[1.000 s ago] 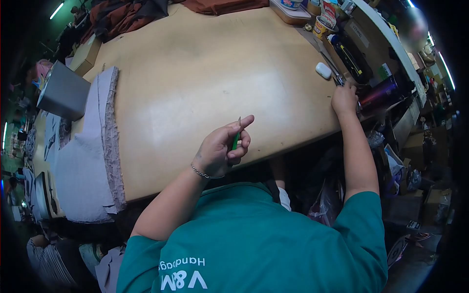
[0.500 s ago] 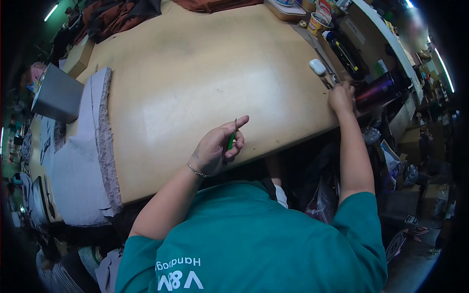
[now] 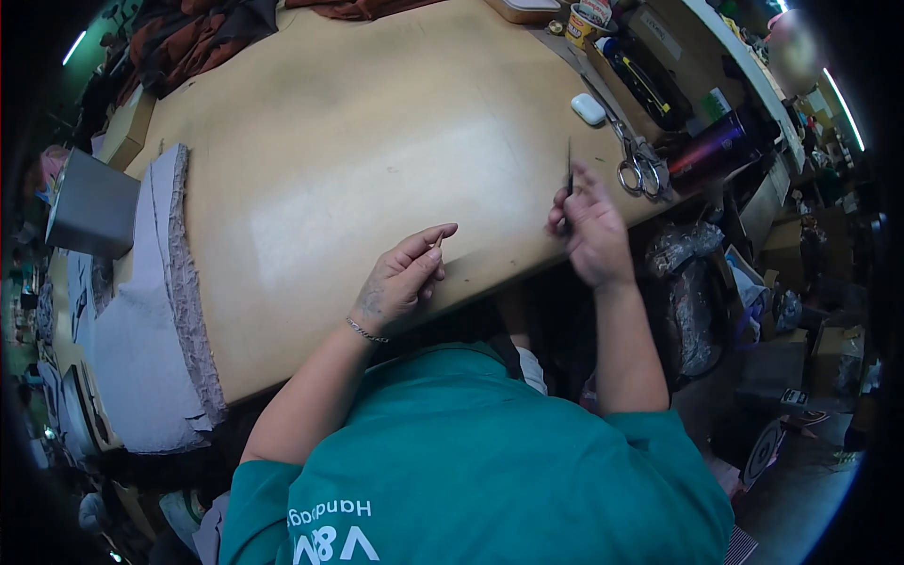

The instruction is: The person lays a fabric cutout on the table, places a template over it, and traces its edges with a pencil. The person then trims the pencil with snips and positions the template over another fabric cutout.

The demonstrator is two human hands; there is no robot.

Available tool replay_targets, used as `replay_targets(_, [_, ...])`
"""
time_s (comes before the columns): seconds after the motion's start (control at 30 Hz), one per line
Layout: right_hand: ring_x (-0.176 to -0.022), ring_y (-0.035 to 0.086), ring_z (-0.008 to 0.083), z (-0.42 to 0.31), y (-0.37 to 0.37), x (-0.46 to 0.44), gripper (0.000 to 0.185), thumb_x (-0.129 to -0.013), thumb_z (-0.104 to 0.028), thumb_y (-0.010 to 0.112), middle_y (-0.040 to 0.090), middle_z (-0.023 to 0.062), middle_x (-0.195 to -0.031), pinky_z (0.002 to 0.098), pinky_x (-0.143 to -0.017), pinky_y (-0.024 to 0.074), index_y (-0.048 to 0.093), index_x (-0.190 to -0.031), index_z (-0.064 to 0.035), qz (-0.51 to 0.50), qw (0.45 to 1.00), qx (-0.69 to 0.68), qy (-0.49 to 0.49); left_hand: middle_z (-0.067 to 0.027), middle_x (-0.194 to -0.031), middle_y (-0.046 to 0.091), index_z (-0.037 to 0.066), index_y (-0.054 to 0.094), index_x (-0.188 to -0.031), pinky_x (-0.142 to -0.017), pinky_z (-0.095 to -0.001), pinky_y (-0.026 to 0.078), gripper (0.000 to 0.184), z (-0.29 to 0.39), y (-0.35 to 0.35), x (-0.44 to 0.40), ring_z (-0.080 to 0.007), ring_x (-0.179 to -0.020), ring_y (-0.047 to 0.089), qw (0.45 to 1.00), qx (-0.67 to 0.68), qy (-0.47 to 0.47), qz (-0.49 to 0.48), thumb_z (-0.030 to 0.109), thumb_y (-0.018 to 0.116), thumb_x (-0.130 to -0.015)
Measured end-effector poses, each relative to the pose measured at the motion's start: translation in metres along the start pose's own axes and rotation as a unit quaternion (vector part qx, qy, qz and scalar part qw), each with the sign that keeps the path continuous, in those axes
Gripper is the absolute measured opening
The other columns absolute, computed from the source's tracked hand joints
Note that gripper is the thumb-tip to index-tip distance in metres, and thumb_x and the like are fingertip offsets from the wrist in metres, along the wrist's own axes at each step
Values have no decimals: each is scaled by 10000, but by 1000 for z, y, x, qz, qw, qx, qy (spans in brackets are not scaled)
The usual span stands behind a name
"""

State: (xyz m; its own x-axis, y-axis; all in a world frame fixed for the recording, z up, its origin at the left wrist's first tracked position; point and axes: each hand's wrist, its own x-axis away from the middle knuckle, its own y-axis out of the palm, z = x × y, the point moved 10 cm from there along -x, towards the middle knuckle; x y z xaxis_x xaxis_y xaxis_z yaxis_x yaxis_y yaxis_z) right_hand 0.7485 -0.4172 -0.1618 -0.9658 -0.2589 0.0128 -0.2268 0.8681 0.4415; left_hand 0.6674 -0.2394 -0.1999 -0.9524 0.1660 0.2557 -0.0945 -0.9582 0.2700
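Observation:
Over the front part of the table (image 3: 330, 188), my left hand (image 3: 400, 278) pinches a small thin stick; only its pale tip (image 3: 439, 241) shows between thumb and forefinger. My right hand (image 3: 595, 231), smeared by motion, is closed on a slim dark pointed tool (image 3: 569, 174) with its point away from me. I cannot make out the tool's exact kind. Scissors (image 3: 640, 171) with metal handles lie at the right of the table, beyond my right hand. Near them rests a small white rounded case (image 3: 589, 109).
A purple tumbler (image 3: 718, 151) lies at the right edge beside an open cardboard box (image 3: 659, 42) holding a dark pouch (image 3: 642, 83). Grey fabric (image 3: 141, 348) hangs over the table's left side near a grey metal block (image 3: 91, 202). Brown and dark cloth (image 3: 202, 42) is heaped at the back.
My right hand has moved left and nearer from beside the scissors, now with the pointed tool in it. In my left hand, the green shaft seen before is hidden now.

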Motion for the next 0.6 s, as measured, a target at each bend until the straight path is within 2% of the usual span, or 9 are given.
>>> replay_targets(0.03, [-670, 476, 87, 14, 11, 8, 408, -833, -62, 426, 461, 31, -774, 222, -599, 410, 303, -1222, -39, -30, 999, -15, 33, 34, -672, 458, 20, 438, -1146, -485, -149, 311, 333, 1, 2, 1, -29, -529, 366, 1000, -2, 2, -4, 156, 438, -842])
replay_targets(0.1, [-654, 451, 66, 38, 33, 25, 418, -827, -77, 421, 448, 16, -771, 189, -560, 374, 298, -1225, -37, -103, 988, 43, 110, 31, -671, 461, 22, 448, -1134, -481, -152, 308, 320, 4, 5, 2, -28, -525, 367, 1000, -6, 6, -5, 157, 437, -844])
replay_targets(0.13, [-637, 434, 60, 41, 43, 33, 406, -814, -75, 456, 445, 11, -753, 174, -562, 365, 344, -1202, -33, -105, 984, 75, 119, 28, -670, 463, 23, 453, -1126, -478, -152, 306, 312, 5, 7, 4, -27, -523, 367, 1000, -8, 8, 0, 159, 436, -845])
replay_targets(0.23, [-629, 444, 72, 26, 61, 44, 356, -781, -94, 537, 490, 33, -760, 190, -571, 386, 453, -1120, -22, -119, 954, 272, -53, 20, -666, 467, 28, 466, -1111, -461, -151, 298, 295, 12, 11, 12, -25, -512, 364, 1000, -12, 21, 11, 160, 432, -849])
replay_targets(0.3, [-626, 457, 82, 9, 70, 50, 332, -762, -103, 574, 515, 50, -769, 205, -573, 400, 498, -1074, -16, -88, 940, 311, -108, 16, -663, 469, 32, 471, -1106, -445, -148, 291, 288, 18, 14, 16, -24, -499, 359, 999, -10, 28, 15, 158, 430, -851])
replay_targets(0.5, [-599, 486, 121, -1, 79, 55, 323, -742, -104, 592, 528, 74, -764, 235, -547, 417, 522, -1050, -39, -101, 906, 397, -104, 12, -664, 479, 40, 482, -1099, -418, -140, 282, 273, 24, 22, 23, -19, -475, 352, 999, -15, 29, 7, 150, 426, -855])
replay_targets(0.6, [-581, 489, 137, 0, 74, 56, 324, -735, -102, 595, 524, 85, -755, 242, -535, 416, 525, -1046, -48, -80, 913, 384, -114, 13, -664, 485, 38, 493, -1086, -421, -138, 289, 265, 25, 25, 24, -15, -478, 357, 999, -31, 26, 12, 152, 428, -855])
